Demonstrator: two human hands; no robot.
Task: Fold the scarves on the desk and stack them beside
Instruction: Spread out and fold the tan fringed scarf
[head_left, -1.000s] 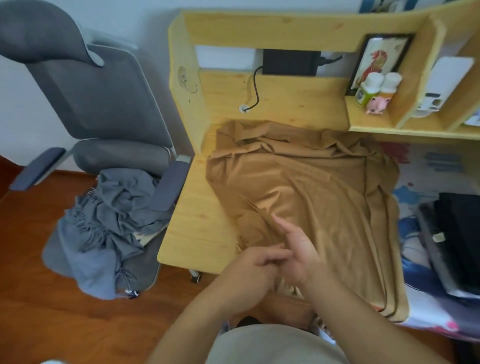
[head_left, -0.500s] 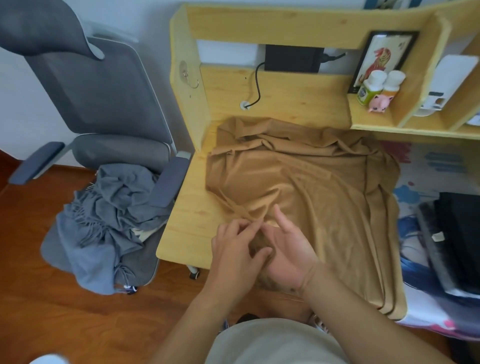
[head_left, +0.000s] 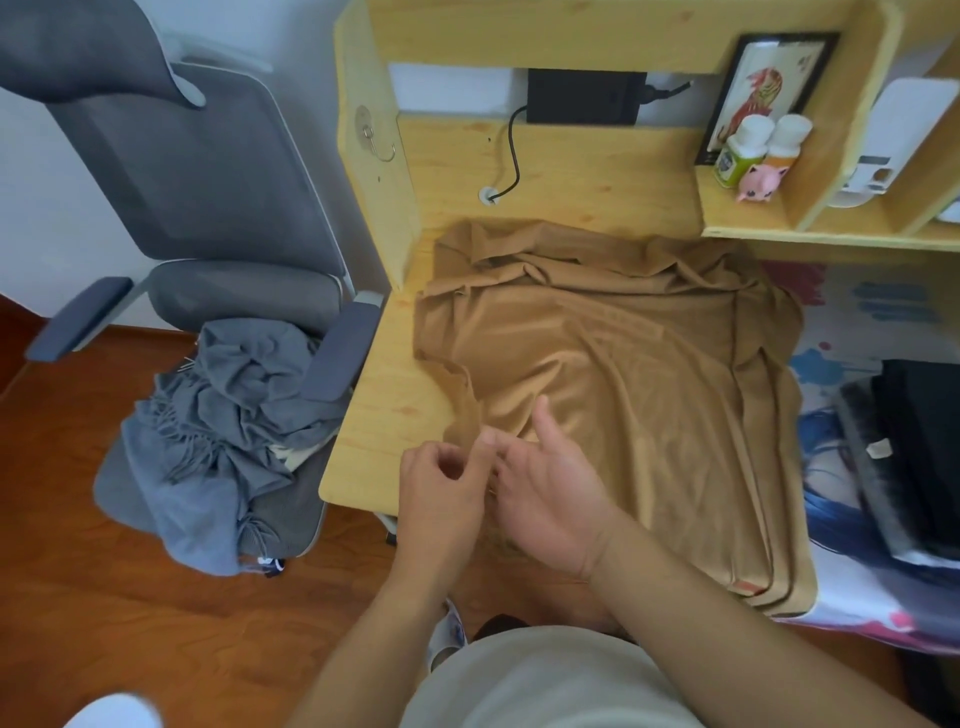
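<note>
A tan scarf (head_left: 613, 364) lies spread and wrinkled over the wooden desk (head_left: 384, 415), its near edge hanging off the front. My left hand (head_left: 441, 499) has its fingers curled and pinches the scarf's near left edge at the desk front. Right beside it, my right hand (head_left: 550, 493) touches the same edge with the thumb raised; the cloth hides its fingertips. A grey fringed scarf (head_left: 218, 431) lies crumpled on the chair seat to the left.
A grey office chair (head_left: 208, 218) stands against the desk's left side. Shelves at the back right hold a framed picture (head_left: 763, 88), two bottles (head_left: 748, 150) and a pink figure. Dark folded fabric (head_left: 914, 457) lies at the right on a printed mat. A black cable (head_left: 511, 156) hangs at the back.
Both hands have stayed at the scarf's near left edge. The left hand's fingers have curled onto the cloth, and the right thumb has lifted. The edge is drawn slightly toward me.
</note>
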